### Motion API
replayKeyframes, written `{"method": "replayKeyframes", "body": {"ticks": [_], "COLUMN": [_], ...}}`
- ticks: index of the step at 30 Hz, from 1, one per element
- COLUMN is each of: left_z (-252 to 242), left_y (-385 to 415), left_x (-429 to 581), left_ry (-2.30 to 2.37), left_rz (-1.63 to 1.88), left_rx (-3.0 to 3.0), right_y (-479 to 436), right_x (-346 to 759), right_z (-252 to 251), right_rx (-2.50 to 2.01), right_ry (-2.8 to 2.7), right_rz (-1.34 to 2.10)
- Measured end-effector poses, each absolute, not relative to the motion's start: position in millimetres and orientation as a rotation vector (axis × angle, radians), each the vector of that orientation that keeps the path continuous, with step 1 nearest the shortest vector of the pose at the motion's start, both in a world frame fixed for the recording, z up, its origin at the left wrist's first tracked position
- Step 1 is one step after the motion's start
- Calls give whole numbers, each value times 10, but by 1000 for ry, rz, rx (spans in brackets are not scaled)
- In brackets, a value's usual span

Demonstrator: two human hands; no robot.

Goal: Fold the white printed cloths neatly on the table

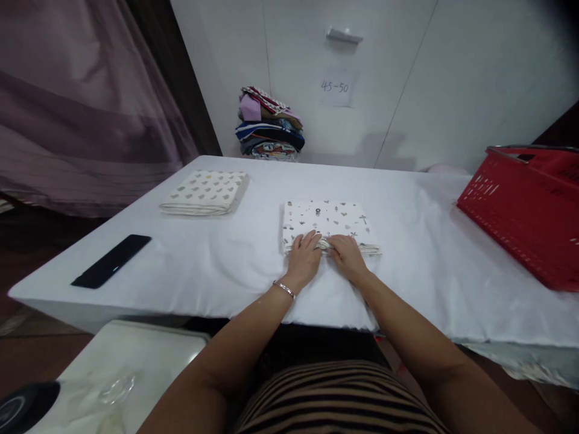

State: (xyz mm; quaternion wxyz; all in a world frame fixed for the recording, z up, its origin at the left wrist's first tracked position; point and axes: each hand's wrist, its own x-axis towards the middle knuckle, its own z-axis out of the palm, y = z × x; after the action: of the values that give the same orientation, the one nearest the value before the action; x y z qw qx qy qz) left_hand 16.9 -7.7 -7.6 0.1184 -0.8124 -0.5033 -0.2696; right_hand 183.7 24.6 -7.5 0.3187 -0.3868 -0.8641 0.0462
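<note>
A folded white cloth [323, 218] with small grey and dark prints lies on the white-covered table in front of me. At its near edge, my left hand [306, 258] has its fingers bent over the top and closed on the fabric layers. Close beside it, my right hand [347, 255] grips the same edge with curled fingers. Between the two hands the layers look slightly bunched. The undersides of both hands and the thumbs are largely hidden. Further left lies a second folded cloth [205, 191], cream with grey leaf-like prints, touched by neither hand.
A black flat object [112, 261], perhaps a phone, lies near the table's [226, 265] left edge. To the right stands a red plastic basket [525, 211]. Behind the table rises a stack of folded clothes [271, 129]. A white surface [149, 349] sits lower left.
</note>
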Motion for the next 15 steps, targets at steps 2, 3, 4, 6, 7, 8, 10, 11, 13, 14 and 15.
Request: {"method": "replayKeyframes", "body": {"ticks": [2, 3, 4, 6, 7, 8, 10, 11, 13, 14, 15], "left_z": [-56, -45, -35, -19, -14, -11, -9, -9, -9, -9, -9], "left_y": [-73, -73, -73, -77, -80, -82, -86, -87, -88, -87, -87], "left_x": [164, 162, 161, 158, 157, 156, 155, 153, 151, 150, 149], "left_ry": [-1449, -1439, -1431, -1423, -1421, -1423, -1432, -1438, -1447, -1449, -1449], "left_rz": [-796, -799, -800, -802, -805, -810, -822, -826, -825, -824, -824], "left_rx": [-2386, -2390, -2395, -2404, -2408, -2412, -2416, -2419, -2425, -2428, -2431], "right_y": [238, 234, 230, 219, 213, 207, 195, 191, 189, 192, 198], "right_x": [1830, 1826, 1823, 1821, 1822, 1825, 1833, 1838, 1845, 1846, 1846], "right_z": [-67, -62, -57, -47, -42, -37, -27, -24, -24, -27, -33], "right_rx": [-1035, -1045, -1053, -1059, -1056, -1048, -1028, -1016, -1000, -998, -1001], "right_ry": [-2275, -2277, -2279, -2283, -2290, -2300, -2328, -2343, -2366, -2373, -2376], "right_rz": [125, 129, 131, 133, 135, 136, 132, 124, 101, 89, 78]}}
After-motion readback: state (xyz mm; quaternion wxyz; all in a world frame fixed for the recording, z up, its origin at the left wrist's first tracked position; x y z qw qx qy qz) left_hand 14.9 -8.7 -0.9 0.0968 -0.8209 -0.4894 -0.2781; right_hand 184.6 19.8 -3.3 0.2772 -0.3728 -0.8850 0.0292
